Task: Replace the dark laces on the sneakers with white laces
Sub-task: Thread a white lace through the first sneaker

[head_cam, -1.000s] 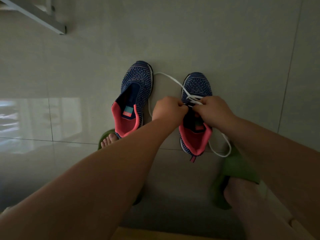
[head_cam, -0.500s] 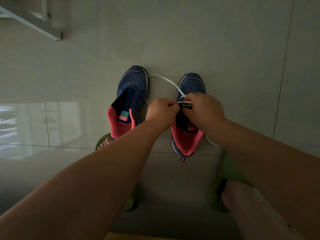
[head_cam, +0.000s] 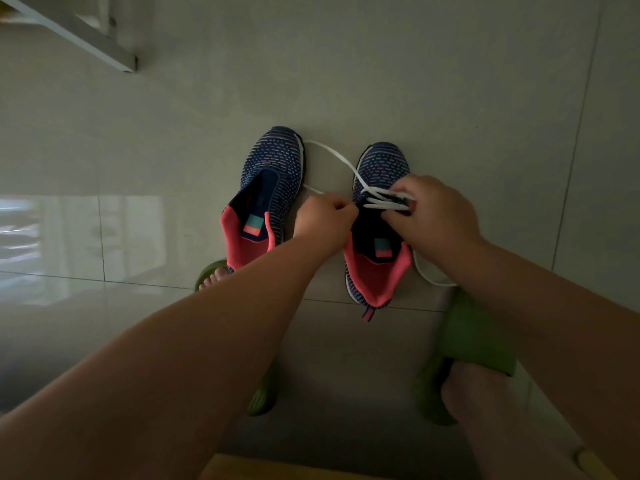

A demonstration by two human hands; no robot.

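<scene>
I see both hands working over the right sneaker (head_cam: 379,216) on the tiled floor (head_cam: 450,98). My left hand (head_cam: 323,221) is clenched around the white lace (head_cam: 341,160), which loops toward the unlaced left sneaker (head_cam: 268,188); my right hand (head_cam: 438,214) pinches the lace rows across the eyelets.

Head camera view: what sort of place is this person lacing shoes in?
Probably indoors at home, though that is a guess. The floor is large glossy grey tiles that mirror window light, the person wears green rubber house slippers, and a white-painted frame, perhaps furniture, stands in the far corner.
</scene>
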